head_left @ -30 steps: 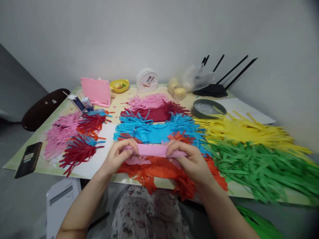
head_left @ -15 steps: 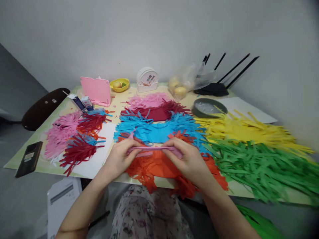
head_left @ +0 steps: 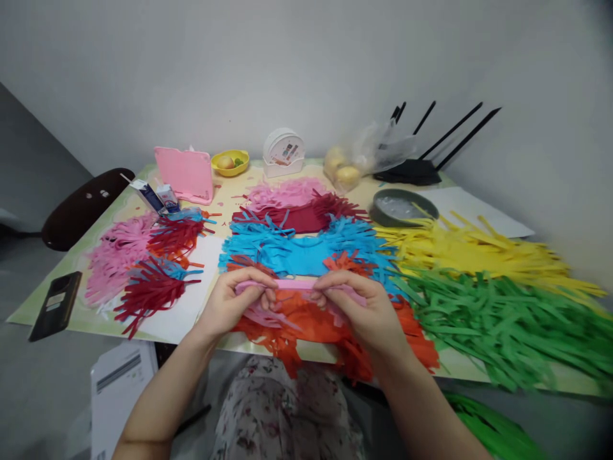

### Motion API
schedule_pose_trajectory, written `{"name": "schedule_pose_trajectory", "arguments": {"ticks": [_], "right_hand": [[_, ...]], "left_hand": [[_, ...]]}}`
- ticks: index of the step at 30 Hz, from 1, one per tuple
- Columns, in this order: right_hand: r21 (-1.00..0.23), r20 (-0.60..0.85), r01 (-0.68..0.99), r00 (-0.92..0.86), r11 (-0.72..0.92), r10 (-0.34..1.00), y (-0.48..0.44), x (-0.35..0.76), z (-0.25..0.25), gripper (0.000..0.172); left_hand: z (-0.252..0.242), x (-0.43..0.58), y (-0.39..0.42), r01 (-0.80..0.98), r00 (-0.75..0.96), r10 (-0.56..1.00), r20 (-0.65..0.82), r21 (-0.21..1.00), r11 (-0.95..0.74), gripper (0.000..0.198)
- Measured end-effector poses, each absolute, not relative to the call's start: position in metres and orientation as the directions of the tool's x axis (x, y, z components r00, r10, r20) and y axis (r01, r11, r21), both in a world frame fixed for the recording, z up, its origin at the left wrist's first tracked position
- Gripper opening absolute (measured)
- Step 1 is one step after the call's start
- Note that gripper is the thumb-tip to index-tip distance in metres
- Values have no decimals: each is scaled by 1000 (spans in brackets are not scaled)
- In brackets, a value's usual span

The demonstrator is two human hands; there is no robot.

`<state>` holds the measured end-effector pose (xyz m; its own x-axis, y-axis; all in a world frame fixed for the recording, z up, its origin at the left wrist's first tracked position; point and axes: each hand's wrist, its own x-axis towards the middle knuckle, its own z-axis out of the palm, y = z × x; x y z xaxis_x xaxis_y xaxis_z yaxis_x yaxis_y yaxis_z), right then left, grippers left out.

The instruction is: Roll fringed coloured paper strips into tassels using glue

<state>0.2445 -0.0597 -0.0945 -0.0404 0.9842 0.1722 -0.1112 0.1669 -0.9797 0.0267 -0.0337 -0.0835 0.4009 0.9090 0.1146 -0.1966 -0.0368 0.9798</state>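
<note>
Between my two hands a strip of pink fringed tissue paper (head_left: 295,284) is held stretched sideways, its middle folded into a narrow band. My left hand (head_left: 242,300) pinches its left part, and pink fringe hangs below the fingers. With thumb and fingers pressed together, my right hand (head_left: 357,303) grips the right part. Orange fringed paper (head_left: 306,319) lies on the table under both hands. Just beyond is blue fringed paper (head_left: 301,254), followed by dark red fringed paper (head_left: 306,218) and more pink fringed paper (head_left: 285,193).
Yellow fringed paper (head_left: 460,249) and green fringed paper (head_left: 498,319) spread across the right. Multicoloured tassels (head_left: 153,291) lie left, near a phone (head_left: 55,306) at the edge. A pink tablet case (head_left: 184,174), yellow bowl (head_left: 230,171), dark round dish (head_left: 405,220) and black router (head_left: 407,172) stand farther back.
My fingers have shifted inward and curled along the pink strip, leaving a shorter span between them. More pink fringe now hangs below the hands. The things on the table stay put.
</note>
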Motion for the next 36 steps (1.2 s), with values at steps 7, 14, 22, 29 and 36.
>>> {"name": "schedule_pose_trajectory", "arguments": {"ticks": [7, 14, 22, 29, 36], "right_hand": [[-960, 281, -11, -65, 281, 957, -61, 245, -94, 16], [-846, 312, 438, -57, 304, 948, -65, 245, -86, 18], [-939, 196, 277, -57, 204, 979, -65, 245, -87, 11], [-994, 51, -103, -77, 43, 996, -60, 246, -94, 20], [-973, 42, -231, -124, 13, 991, -54, 245, -92, 15]], "left_hand": [[-88, 25, -34, -184, 410, 904, 125, 981, -53, 19], [-80, 24, -39, 354, 398, 873, 282, 831, -430, 9], [-78, 24, -40, 305, 422, 892, 160, 902, -306, 11], [-87, 25, -36, -96, 422, 905, 49, 995, -9, 21], [-91, 29, -30, -222, 393, 919, 2, 971, 93, 21]]}}
